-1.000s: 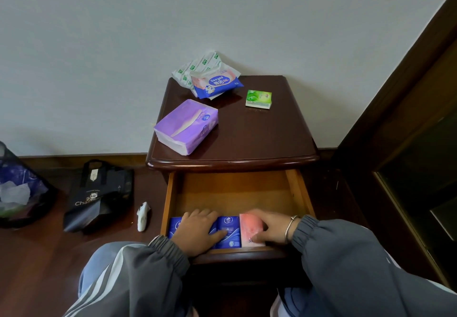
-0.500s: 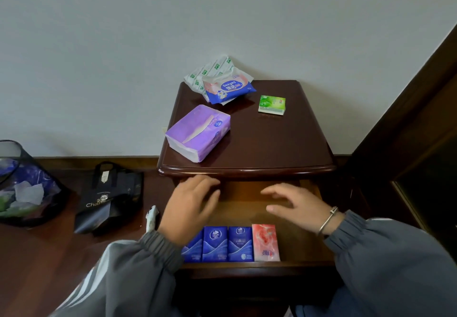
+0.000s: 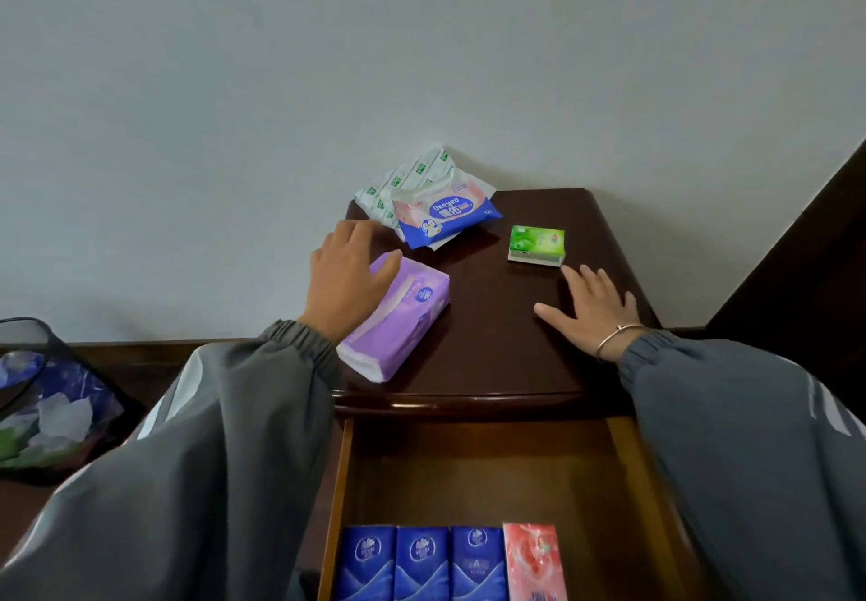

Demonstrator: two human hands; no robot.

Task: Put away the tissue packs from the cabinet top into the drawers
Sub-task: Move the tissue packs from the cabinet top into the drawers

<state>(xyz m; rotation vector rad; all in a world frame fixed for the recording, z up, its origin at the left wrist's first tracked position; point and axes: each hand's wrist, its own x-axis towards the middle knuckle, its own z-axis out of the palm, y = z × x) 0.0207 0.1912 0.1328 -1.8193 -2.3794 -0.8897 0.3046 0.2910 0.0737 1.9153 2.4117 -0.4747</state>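
Observation:
On the dark wooden cabinet top (image 3: 492,357) lie a purple tissue pack (image 3: 403,319), a blue and pink wipes pack (image 3: 445,218) on top of a white and green pack (image 3: 398,183), and a small green pack (image 3: 537,245). My left hand (image 3: 349,279) hovers over the far end of the purple pack with fingers relaxed, holding nothing. My right hand (image 3: 590,310) is spread flat just in front of the green pack, fingertips close to it. The open drawer (image 3: 468,474) below holds three blue packs (image 3: 421,563) and a pink pack (image 3: 534,563) in a row.
A wall stands right behind the cabinet. A black mesh bin (image 3: 42,413) with plastic and paper in it is on the floor at the left. Dark wooden furniture (image 3: 815,249) rises at the right.
Both hands have left the packs in the drawer and moved up over the cabinet top, the left to the purple pack and the right toward the green pack. The camera has come closer.

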